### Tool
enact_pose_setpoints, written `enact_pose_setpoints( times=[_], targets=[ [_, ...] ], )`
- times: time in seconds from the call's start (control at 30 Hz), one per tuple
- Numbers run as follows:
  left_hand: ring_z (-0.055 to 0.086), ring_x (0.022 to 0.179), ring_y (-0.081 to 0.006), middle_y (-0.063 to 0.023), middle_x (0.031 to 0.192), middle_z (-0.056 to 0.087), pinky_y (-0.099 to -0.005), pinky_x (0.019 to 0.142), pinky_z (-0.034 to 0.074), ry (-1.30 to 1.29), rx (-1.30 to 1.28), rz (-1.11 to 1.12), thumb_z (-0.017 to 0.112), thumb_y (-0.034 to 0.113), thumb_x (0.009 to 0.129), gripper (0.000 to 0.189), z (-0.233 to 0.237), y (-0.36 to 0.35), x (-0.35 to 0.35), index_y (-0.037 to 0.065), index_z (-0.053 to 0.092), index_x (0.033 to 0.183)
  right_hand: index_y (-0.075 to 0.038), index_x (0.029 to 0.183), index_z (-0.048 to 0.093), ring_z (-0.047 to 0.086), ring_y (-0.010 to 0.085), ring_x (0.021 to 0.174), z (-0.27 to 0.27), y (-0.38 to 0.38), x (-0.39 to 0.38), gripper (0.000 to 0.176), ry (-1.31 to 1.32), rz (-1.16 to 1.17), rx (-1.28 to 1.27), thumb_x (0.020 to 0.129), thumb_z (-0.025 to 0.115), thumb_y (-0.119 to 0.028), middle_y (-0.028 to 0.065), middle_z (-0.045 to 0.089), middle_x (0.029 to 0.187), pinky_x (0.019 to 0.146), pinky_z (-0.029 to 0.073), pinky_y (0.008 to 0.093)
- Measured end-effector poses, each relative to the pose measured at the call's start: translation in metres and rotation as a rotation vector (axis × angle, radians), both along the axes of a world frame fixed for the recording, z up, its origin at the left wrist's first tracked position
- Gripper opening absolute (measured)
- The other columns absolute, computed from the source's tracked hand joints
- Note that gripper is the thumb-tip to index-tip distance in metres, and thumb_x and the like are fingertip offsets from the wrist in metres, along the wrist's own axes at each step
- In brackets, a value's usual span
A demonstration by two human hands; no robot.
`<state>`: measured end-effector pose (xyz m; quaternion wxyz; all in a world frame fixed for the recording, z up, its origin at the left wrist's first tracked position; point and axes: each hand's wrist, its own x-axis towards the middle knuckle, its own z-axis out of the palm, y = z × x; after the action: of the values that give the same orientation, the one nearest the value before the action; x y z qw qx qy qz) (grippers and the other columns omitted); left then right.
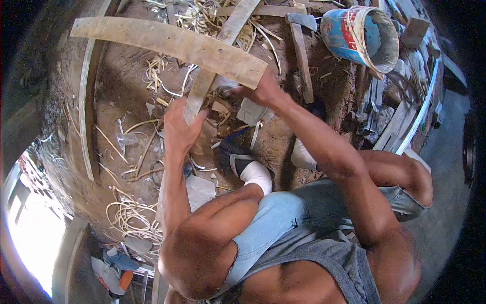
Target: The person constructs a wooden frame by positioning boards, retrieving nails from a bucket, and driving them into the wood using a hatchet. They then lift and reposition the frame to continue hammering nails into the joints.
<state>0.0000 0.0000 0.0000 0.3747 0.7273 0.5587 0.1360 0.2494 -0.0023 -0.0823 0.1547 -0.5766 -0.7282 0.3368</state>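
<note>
My left hand (181, 126) is closed round the near end of a straight wooden slat (202, 90), thumb on its right side. The slat runs away from me beneath a broad, curved wooden board (167, 43) with small holes, crossing it. Close to the board's right end is my right hand (260, 90), its fingers curled and partly hidden under the board. A blurred whitish-grey thing (225, 82) shows at those fingers; I cannot make out its kind.
A hatchet (301, 48) with a wooden handle lies beyond my right hand. Right of it, a blue and red bucket (339, 38) lies tilted. Wood shavings (154, 71), a coiled cord (134, 218) and a long curved strip (85, 106) are on the dirt floor.
</note>
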Motion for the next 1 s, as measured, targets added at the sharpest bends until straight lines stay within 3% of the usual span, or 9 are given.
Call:
enact_pose_setpoints(
  times=[0.17,0.3,0.37,0.5,0.57,0.63,0.7,0.8,1.0],
  targets=[
    [0.061,0.084,-0.0407,-0.0216,0.089,0.064,-0.0448,0.076,0.047,-0.006,-0.030,0.071,0.073,0.020,0.075,0.032,0.001,-0.008,0.009,-0.001,0.063,0.096,-0.013,0.116,0.064,0.058,0.0279,0.115,-0.024,-0.006,-0.016,0.052,0.387,-0.158,0.120,0.068,0.081,-0.024,0.0097,0.064,0.120,0.098,0.045,0.0372],
    [0.060,0.082,-0.0407,-0.0217,0.087,0.063,-0.0447,0.074,0.047,0.012,-0.010,0.084,0.071,0.018,0.075,0.028,0.000,-0.003,0.012,-0.001,0.063,0.093,-0.013,0.117,0.063,0.058,0.0283,0.114,-0.019,-0.003,-0.018,0.055,0.426,-0.162,0.134,0.067,0.083,-0.021,0.0094,0.064,0.120,0.099,0.044,0.0379],
    [0.060,0.080,-0.0405,-0.0223,0.085,0.062,-0.0449,0.072,0.047,-0.009,-0.058,0.111,0.069,0.018,0.076,0.024,-0.002,-0.009,0.013,-0.001,0.061,0.088,-0.012,0.119,0.062,0.058,0.0269,0.115,-0.021,-0.012,-0.030,0.058,0.483,-0.330,-0.111,0.066,0.083,-0.018,0.0091,0.063,0.121,0.101,0.043,0.0380],
    [0.059,0.082,-0.0431,-0.0252,0.087,0.062,-0.0473,0.074,0.047,0.097,0.037,0.066,0.067,0.020,0.075,0.030,-0.015,-0.014,0.009,-0.003,0.058,0.093,-0.008,0.118,0.061,0.061,0.0267,0.108,-0.037,-0.013,-0.011,0.056,0.455,-0.240,0.133,0.067,0.083,-0.018,0.0093,0.065,0.115,0.096,0.047,0.0379],
    [0.060,0.084,-0.0437,-0.0264,0.089,0.061,-0.0482,0.075,0.047,0.164,0.113,0.017,0.067,0.020,0.075,0.033,-0.022,-0.017,0.007,-0.003,0.057,0.096,-0.002,0.115,0.059,0.062,0.0270,0.102,-0.024,-0.012,0.015,0.047,0.418,-0.396,-0.195,0.075,0.078,-0.019,0.0099,0.066,0.107,0.093,0.049,0.0372],
    [0.059,0.086,-0.0450,-0.0282,0.094,0.061,-0.0502,0.077,0.046,0.201,0.150,0.049,0.067,0.020,0.074,0.038,-0.032,-0.022,0.005,-0.004,0.056,0.101,0.001,0.109,0.059,0.064,0.0266,0.094,0.024,-0.005,0.034,0.035,1.142,-1.071,-0.445,0.084,0.070,-0.021,0.0089,0.065,0.100,0.089,0.050,0.0366],
    [0.059,0.086,-0.0456,-0.0284,0.095,0.061,-0.0505,0.076,0.047,0.209,0.165,0.054,0.067,0.020,0.074,0.040,-0.033,-0.023,0.005,-0.005,0.055,0.103,0.002,0.108,0.061,0.065,0.0238,0.092,0.044,0.001,0.040,0.032,1.239,-1.053,-0.444,0.088,0.065,-0.023,0.0082,0.065,0.103,0.088,0.050,0.0353],
    [0.059,0.085,-0.0469,-0.0287,0.095,0.060,-0.0509,0.075,0.047,0.208,0.126,0.065,0.067,0.018,0.074,0.042,-0.014,-0.020,0.015,-0.006,0.054,0.106,-0.001,0.112,0.062,0.064,0.0164,0.092,0.083,0.010,0.022,0.045,0.668,-0.380,-0.259,0.081,0.074,-0.032,0.0101,0.068,0.104,0.084,0.050,0.0322],
    [0.058,0.080,-0.0478,-0.0286,0.087,0.060,-0.0508,0.070,0.047,0.215,0.196,0.061,0.066,0.012,0.072,0.039,-0.020,-0.018,0.014,-0.007,0.054,0.104,-0.002,0.111,0.062,0.062,0.0144,0.089,0.059,-0.006,0.000,0.052,0.860,-0.622,-0.343,0.074,0.081,-0.033,0.0081,0.067,0.097,0.082,0.050,0.0306]
  ],
)
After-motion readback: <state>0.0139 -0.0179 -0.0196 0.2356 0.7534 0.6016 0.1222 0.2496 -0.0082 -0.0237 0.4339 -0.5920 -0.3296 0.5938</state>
